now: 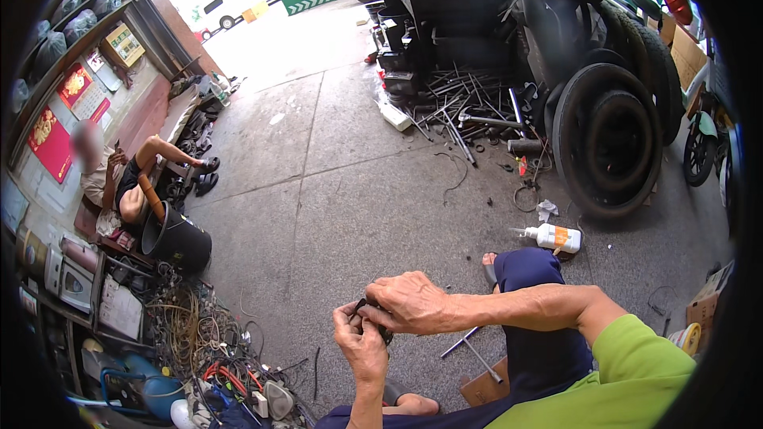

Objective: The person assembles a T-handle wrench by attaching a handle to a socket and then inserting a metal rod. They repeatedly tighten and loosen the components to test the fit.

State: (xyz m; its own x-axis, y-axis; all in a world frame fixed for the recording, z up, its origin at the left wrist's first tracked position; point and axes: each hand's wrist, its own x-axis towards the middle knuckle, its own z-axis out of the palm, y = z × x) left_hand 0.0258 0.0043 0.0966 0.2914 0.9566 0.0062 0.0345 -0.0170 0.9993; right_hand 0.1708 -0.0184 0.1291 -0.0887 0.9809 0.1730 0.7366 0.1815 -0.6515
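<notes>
left hand [363, 347] and right hand [411, 304] pinch a small dark part [387, 334] in mid-air above the grey floor [350, 222]; a loosened grip could drop it, perhaps toward the cable tangle [184, 319].

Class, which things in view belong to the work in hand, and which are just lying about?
In hand:
- small black object between left hand and right hand

Apparently just lying about:
- white-and-orange plastic bottle
- large round black tyre
- tall black bucket
</notes>
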